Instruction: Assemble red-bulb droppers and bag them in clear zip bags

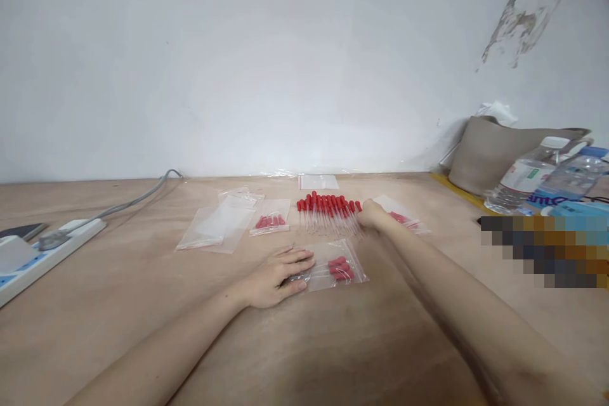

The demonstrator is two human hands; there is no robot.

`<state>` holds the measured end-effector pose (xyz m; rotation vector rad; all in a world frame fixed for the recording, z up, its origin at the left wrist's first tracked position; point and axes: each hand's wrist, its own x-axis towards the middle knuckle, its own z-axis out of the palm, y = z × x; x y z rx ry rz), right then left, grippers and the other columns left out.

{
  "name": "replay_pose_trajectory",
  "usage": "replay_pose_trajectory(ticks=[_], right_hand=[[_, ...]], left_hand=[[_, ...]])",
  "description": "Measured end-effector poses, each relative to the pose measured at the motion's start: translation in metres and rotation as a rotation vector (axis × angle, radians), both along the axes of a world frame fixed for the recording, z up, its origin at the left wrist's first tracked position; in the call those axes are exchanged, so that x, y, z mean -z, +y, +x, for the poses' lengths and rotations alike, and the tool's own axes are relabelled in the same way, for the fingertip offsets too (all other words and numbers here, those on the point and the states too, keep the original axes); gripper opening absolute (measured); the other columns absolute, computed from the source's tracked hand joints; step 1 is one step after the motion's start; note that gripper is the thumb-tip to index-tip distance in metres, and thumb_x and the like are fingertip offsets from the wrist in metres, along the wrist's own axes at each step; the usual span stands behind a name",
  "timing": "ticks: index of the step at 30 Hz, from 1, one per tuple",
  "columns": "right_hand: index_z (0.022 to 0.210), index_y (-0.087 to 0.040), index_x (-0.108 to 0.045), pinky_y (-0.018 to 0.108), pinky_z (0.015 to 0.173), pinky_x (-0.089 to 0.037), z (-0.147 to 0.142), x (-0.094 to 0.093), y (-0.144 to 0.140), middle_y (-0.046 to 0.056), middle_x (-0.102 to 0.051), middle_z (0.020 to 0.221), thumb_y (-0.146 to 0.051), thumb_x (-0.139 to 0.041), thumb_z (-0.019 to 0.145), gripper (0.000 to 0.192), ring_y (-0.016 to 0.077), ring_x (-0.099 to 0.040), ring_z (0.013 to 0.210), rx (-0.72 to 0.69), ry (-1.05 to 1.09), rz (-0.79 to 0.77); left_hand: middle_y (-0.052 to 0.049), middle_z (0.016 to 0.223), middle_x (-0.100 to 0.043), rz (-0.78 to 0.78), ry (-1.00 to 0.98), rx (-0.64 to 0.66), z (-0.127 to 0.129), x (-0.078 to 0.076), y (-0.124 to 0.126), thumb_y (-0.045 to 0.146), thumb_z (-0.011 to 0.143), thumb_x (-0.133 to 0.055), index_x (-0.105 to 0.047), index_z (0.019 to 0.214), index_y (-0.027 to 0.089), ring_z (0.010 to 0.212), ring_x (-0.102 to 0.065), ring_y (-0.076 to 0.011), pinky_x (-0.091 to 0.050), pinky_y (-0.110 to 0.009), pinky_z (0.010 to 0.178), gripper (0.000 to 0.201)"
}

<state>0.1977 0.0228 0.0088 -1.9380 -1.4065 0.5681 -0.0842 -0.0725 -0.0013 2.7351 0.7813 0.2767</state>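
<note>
My left hand [278,276] lies flat on the wooden table [143,304], pressing the left end of a clear zip bag [333,264] that holds a few red-capped droppers. My right hand [373,216] reaches forward to the right end of a row of loose red-capped glass droppers [326,209]; its fingers touch them, and the grip itself is hidden. Another small bag with red droppers [269,219] lies left of the row, and one more filled bag [402,216] sits just behind my right hand.
Empty clear bags [216,225] lie at the left, another one [318,182] near the wall. A white power strip [45,250] with a grey cable sits far left. A beige bag [495,152] and two water bottles [528,181] stand at the right.
</note>
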Motion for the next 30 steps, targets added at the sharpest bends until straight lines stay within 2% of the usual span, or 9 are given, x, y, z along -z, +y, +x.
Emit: replay_pose_trajectory(ticks=[3, 5, 8, 11, 16, 18, 22, 26, 30], right_hand=[[0.075, -0.015, -0.057, 0.026, 0.049, -0.036, 0.006, -0.009, -0.014, 0.005, -0.055, 0.057, -0.025, -0.062, 0.063, 0.016, 0.0189, -0.055, 0.057, -0.006, 0.058, 0.055], [0.08, -0.016, -0.057, 0.024, 0.044, -0.034, 0.011, -0.011, -0.031, -0.001, -0.048, 0.05, -0.031, -0.054, 0.07, 0.018, 0.0133, -0.048, 0.046, -0.05, 0.168, 0.1], [0.083, -0.017, -0.056, 0.02, 0.041, -0.032, 0.014, -0.004, -0.06, -0.005, -0.042, 0.048, -0.036, -0.055, 0.071, 0.023, 0.0078, -0.039, 0.04, -0.14, 0.574, 0.203], [0.072, -0.016, -0.053, 0.019, 0.044, -0.038, 0.011, 0.01, -0.081, -0.003, -0.049, 0.056, -0.037, -0.064, 0.063, 0.025, 0.0063, -0.043, 0.046, -0.144, 0.836, 0.24], [0.086, -0.022, -0.043, 0.023, 0.046, -0.046, -0.002, 0.027, -0.091, -0.003, -0.056, 0.065, -0.03, -0.067, 0.06, 0.036, 0.0099, -0.052, 0.049, -0.073, 0.876, 0.315], [0.089, -0.024, -0.039, 0.025, 0.047, -0.048, -0.007, 0.029, -0.093, -0.005, -0.056, 0.064, -0.026, -0.066, 0.061, 0.039, 0.0112, -0.054, 0.049, -0.053, 0.897, 0.303], [0.094, -0.026, -0.035, 0.029, 0.055, -0.052, -0.016, 0.031, -0.098, -0.006, -0.054, 0.06, -0.026, -0.061, 0.068, 0.037, 0.0133, -0.059, 0.052, -0.065, 1.075, 0.223], [0.084, -0.023, -0.044, 0.03, 0.061, -0.052, -0.022, 0.031, -0.103, -0.002, -0.056, 0.061, -0.033, -0.057, 0.072, 0.02, 0.014, -0.061, 0.058, -0.136, 1.161, 0.127], [0.079, -0.018, -0.053, 0.024, 0.06, -0.049, -0.026, 0.029, -0.105, 0.0, -0.059, 0.066, -0.025, -0.064, 0.066, 0.019, 0.0105, -0.058, 0.058, -0.227, 1.094, 0.015]], left_hand=[[-0.004, 0.138, -0.032, 0.012, 0.008, -0.001, 0.0, 0.001, 0.0, 0.041, 0.089, -0.036, -0.031, 0.132, 0.027, 0.127, -0.029, -0.0185, -0.019, -0.041, 0.106, 0.046], [-0.003, 0.138, -0.032, 0.014, 0.007, -0.005, 0.0, 0.001, 0.0, 0.04, 0.089, -0.036, -0.031, 0.132, 0.027, 0.127, -0.029, -0.0183, -0.019, -0.041, 0.106, 0.046], [-0.004, 0.138, -0.033, 0.012, 0.002, -0.016, 0.001, 0.001, -0.001, 0.04, 0.089, -0.036, -0.032, 0.132, 0.027, 0.127, -0.029, -0.0186, -0.02, -0.041, 0.106, 0.046], [-0.004, 0.137, -0.034, 0.006, 0.0, -0.027, 0.002, 0.0, -0.002, 0.04, 0.088, -0.037, -0.034, 0.131, 0.026, 0.126, -0.03, -0.019, -0.02, -0.041, 0.106, 0.045], [-0.003, 0.136, -0.036, -0.006, -0.046, -0.02, 0.002, -0.001, -0.003, 0.039, 0.088, -0.039, -0.036, 0.13, 0.027, 0.125, -0.032, -0.0199, -0.021, -0.042, 0.105, 0.044], [-0.003, 0.136, -0.036, -0.005, -0.046, -0.021, 0.002, -0.001, -0.003, 0.039, 0.088, -0.04, -0.037, 0.13, 0.027, 0.125, -0.032, -0.0199, -0.021, -0.041, 0.105, 0.044], [-0.004, 0.137, -0.035, 0.006, -0.015, -0.024, 0.003, -0.002, -0.004, 0.039, 0.088, -0.038, -0.036, 0.13, 0.026, 0.125, -0.032, -0.0195, -0.02, -0.041, 0.106, 0.044], [-0.005, 0.137, -0.034, 0.012, -0.043, -0.027, 0.002, -0.003, -0.006, 0.039, 0.088, -0.039, -0.024, 0.135, 0.025, 0.125, -0.032, -0.0204, -0.022, -0.04, 0.105, 0.052], [-0.004, 0.139, -0.031, 0.016, -0.058, -0.029, 0.002, -0.002, -0.006, 0.038, 0.088, -0.039, -0.017, 0.137, 0.024, 0.124, -0.032, -0.0212, -0.024, -0.04, 0.105, 0.056]])
